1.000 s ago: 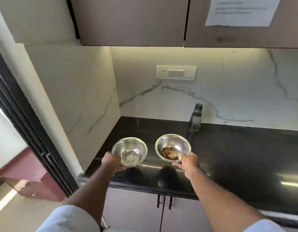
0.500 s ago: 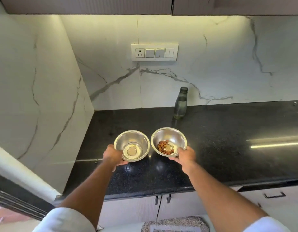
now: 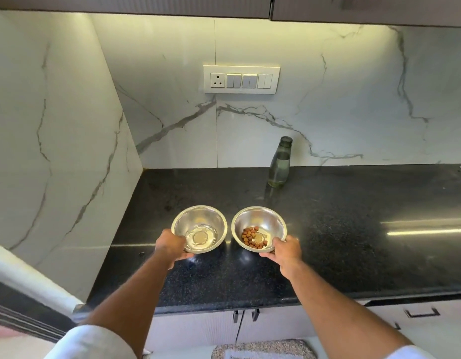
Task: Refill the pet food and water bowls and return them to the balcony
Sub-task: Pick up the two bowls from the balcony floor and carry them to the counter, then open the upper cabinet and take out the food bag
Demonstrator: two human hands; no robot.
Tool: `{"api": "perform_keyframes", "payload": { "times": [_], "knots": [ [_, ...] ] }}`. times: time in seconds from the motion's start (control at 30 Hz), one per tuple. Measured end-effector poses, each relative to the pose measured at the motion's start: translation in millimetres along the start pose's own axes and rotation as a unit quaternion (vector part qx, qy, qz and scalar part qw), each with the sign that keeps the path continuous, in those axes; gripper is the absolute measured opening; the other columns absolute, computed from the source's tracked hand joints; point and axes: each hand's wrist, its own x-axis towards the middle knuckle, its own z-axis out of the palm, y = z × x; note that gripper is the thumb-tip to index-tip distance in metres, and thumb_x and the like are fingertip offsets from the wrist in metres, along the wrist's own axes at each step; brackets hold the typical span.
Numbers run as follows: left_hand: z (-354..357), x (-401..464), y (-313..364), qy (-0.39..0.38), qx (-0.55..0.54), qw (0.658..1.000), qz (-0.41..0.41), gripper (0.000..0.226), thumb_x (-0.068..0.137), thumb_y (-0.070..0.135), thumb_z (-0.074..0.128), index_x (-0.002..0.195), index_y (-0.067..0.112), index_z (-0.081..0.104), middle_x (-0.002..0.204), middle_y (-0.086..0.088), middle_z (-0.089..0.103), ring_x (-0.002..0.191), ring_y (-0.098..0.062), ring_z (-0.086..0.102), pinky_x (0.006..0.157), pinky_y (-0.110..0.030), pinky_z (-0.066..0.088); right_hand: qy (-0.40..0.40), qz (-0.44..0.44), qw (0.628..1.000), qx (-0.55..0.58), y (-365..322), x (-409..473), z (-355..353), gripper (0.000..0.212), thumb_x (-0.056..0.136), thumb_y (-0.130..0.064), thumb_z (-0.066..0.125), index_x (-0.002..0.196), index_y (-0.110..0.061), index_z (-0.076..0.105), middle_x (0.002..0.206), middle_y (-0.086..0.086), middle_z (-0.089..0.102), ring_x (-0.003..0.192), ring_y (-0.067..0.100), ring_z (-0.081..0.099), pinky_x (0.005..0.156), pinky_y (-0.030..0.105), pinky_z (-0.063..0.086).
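Observation:
Two steel bowls are side by side over the black counter [image 3: 327, 250]. My left hand [image 3: 170, 244] grips the near rim of the left bowl [image 3: 199, 224], which has a little water at the bottom. My right hand [image 3: 286, 251] grips the near rim of the right bowl [image 3: 259, 223], which holds some brown kibble [image 3: 251, 237]. Whether the bowls rest on the counter or hang just above it, I cannot tell. A grey-capped water bottle [image 3: 279, 164] stands upright at the back of the counter, against the marble wall.
A marble side wall [image 3: 56, 151] closes the counter's left end. A switch plate [image 3: 241, 79] is on the back wall. Upper cabinets [image 3: 146, 3] hang above. Lower cabinet doors [image 3: 244, 325] are under the counter, and a speckled mat [image 3: 263, 349] lies on the floor.
I have turned from the doorway to face the counter squarely and come closer. Both bowls, still in my hands, have moved forward and lower over the counter.

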Motion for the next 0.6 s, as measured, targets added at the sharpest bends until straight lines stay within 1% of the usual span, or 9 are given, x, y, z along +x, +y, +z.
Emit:
{"api": "perform_keyframes", "payload": {
  "times": [0.07,0.13,0.23,0.3,0.37,0.43,0.47,0.53,0.6],
  "knots": [
    [0.3,-2.4,0.6,0.002,0.011,1.000,-0.008,0.036,0.101,0.006,0.058,0.135,0.003,0.047,0.106,-0.021,0.069,0.073,-0.033,0.079,0.068,-0.046,0.067,-0.009,0.006,1.000,-0.004,0.0,1.6,-0.4,0.036,0.096,0.008,0.059,0.132,0.001,0.059,0.111,0.020,0.065,0.089,0.032,0.072,0.054,0.036,0.064],
    [1.1,-3.4,0.6,0.000,0.017,1.000,-0.006,0.035,0.101,0.007,0.055,0.135,0.002,0.046,0.109,-0.022,0.067,0.072,-0.033,0.078,0.067,-0.046,0.067,-0.013,0.012,1.000,-0.009,0.4,3.0,-0.6,0.035,0.096,0.008,0.058,0.130,-0.001,0.059,0.110,0.019,0.065,0.092,0.033,0.071,0.054,0.037,0.064],
    [-0.3,-5.5,2.7,0.033,0.065,0.997,0.003,0.033,0.102,0.015,0.056,0.131,0.003,0.046,0.112,-0.021,0.066,0.074,-0.032,0.077,0.069,-0.046,0.067,-0.017,0.012,1.000,-0.023,1.4,6.5,-4.3,0.030,0.097,0.006,0.059,0.125,-0.004,0.061,0.108,0.017,0.067,0.093,0.032,0.072,0.056,0.036,0.065],
    [-3.1,-9.1,6.0,0.081,0.141,0.986,0.022,0.038,0.100,0.024,0.053,0.131,0.003,0.049,0.113,-0.020,0.067,0.088,-0.034,0.074,0.081,-0.046,0.064,-0.026,0.012,0.999,-0.040,2.3,10.4,-6.8,0.024,0.098,0.001,0.061,0.121,-0.004,0.062,0.109,0.019,0.068,0.095,0.032,0.073,0.059,0.036,0.065],
    [-6.0,-18.0,13.9,0.112,0.186,0.975,0.039,0.042,0.100,0.027,0.051,0.135,0.003,0.049,0.123,-0.021,0.066,0.109,-0.038,0.067,0.091,-0.043,0.056,-0.031,0.008,0.997,-0.074,2.4,14.4,-8.5,0.020,0.098,-0.008,0.064,0.118,-0.005,0.064,0.104,0.019,0.071,0.089,0.028,0.074,0.061,0.036,0.065],
    [-10.0,-24.5,25.3,0.120,0.193,0.972,0.059,0.044,0.100,0.026,0.050,0.138,0.003,0.047,0.133,-0.022,0.062,0.120,-0.041,0.061,0.097,-0.044,0.050,-0.004,-0.033,0.984,-0.174,-3.6,14.5,-8.0,0.030,0.096,-0.026,0.066,0.118,-0.005,0.064,0.100,0.016,0.073,0.081,0.028,0.073,0.066,0.042,0.066],
    [-11.8,-26.0,31.3,0.122,0.190,0.972,0.073,0.045,0.100,0.025,0.050,0.139,0.003,0.047,0.135,-0.023,0.060,0.122,-0.041,0.060,0.101,-0.045,0.048,0.019,-0.066,0.968,-0.242,-8.6,14.2,-7.9,0.040,0.094,-0.034,0.067,0.121,-0.005,0.063,0.104,0.015,0.073,0.086,0.031,0.073,0.074,0.046,0.065],
    [-16.6,-28.4,45.4,0.129,0.184,0.968,0.109,0.051,0.100,0.025,0.052,0.145,0.003,0.044,0.141,-0.023,0.055,0.127,-0.040,0.056,0.106,-0.045,0.045,0.058,-0.136,0.927,-0.346,-25.0,8.4,-6.8,0.059,0.092,-0.044,0.068,0.134,-0.004,0.058,0.126,0.019,0.067,0.111,0.038,0.066,0.093,0.045,0.057],
    [-21.3,-34.6,62.7,0.140,0.182,0.962,0.148,0.056,0.100,0.027,0.055,0.150,0.005,0.040,0.147,-0.021,0.050,0.132,-0.038,0.054,0.109,-0.046,0.043,0.065,-0.204,0.899,-0.382,-46.5,-2.0,-2.4,0.074,0.094,-0.046,0.067,0.150,-0.004,0.045,0.149,0.019,0.052,0.135,0.038,0.052,0.106,0.045,0.046]
  ]
}}
